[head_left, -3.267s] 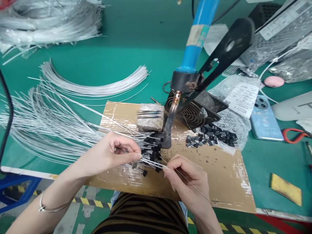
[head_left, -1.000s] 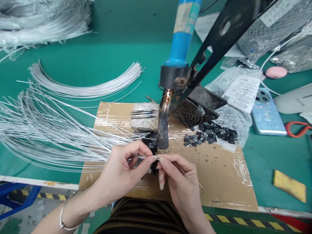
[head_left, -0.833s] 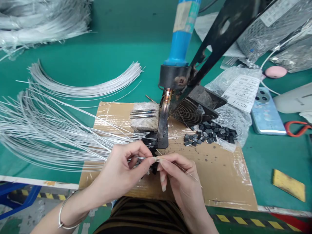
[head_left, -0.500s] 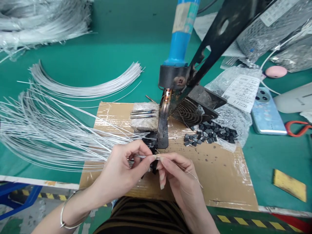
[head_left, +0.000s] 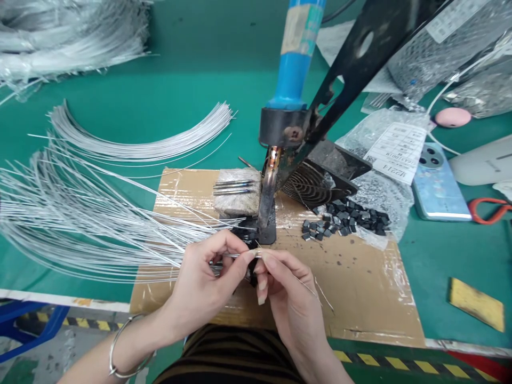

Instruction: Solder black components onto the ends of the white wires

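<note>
My left hand (head_left: 214, 269) is closed in a pinch on a white wire just in front of the soldering iron's tip. My right hand (head_left: 294, 288) meets it fingertip to fingertip, pinching a thin solder wire (head_left: 306, 286) whose tail trails past the palm to the right. What lies between the fingertips is mostly hidden. Above them, a blue-handled soldering iron (head_left: 295, 80) points down in its black stand (head_left: 340, 74). White wires (head_left: 120, 234) fan out to the left, some with black ends under the hands.
Small black pieces (head_left: 348, 216) lie in a pile beside a black fan (head_left: 316, 178). Cardboard (head_left: 360, 288) covers the green bench (head_left: 200, 69). A wrapped block (head_left: 237, 198) carries metal rods. To the right are a phone (head_left: 440, 184), a yellow sponge (head_left: 477, 304) and plastic bags (head_left: 392, 154).
My right hand has shifted slightly left, still pinching. The solder wire's tail shows a loop farther right of the palm. My left hand has barely moved.
</note>
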A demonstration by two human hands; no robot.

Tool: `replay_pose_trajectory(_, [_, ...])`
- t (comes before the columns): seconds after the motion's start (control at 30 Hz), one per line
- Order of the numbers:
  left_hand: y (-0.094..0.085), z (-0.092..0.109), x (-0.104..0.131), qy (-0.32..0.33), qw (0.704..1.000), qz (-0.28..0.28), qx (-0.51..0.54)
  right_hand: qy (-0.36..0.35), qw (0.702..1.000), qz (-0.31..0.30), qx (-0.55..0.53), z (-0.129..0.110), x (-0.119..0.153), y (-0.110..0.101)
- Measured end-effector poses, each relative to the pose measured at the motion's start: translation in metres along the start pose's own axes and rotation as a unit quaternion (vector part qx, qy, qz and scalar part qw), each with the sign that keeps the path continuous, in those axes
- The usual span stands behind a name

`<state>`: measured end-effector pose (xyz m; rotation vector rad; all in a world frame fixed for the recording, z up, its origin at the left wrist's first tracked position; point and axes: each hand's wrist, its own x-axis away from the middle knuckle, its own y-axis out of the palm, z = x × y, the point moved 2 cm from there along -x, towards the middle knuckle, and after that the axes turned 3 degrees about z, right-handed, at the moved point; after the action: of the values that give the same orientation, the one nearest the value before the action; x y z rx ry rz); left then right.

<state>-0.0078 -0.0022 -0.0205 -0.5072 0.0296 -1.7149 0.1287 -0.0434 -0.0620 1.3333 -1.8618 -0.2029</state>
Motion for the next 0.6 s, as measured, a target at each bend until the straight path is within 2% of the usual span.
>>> replay_pose_trajectory(0.33, [-0.0010,-0.0011,-0.0005,-0.040,0.999,-0.003,0.032,0.024,0.999,-0.025,-0.018,-0.0015,0.0003,-0.0008])
replay_pose_trajectory(0.6, [-0.0008,-0.0017,-0.0018,-0.030,0.999,0.000,0.031,-0.028,0.999,-0.038,0.011,-0.0026,-0.0014,-0.0031])
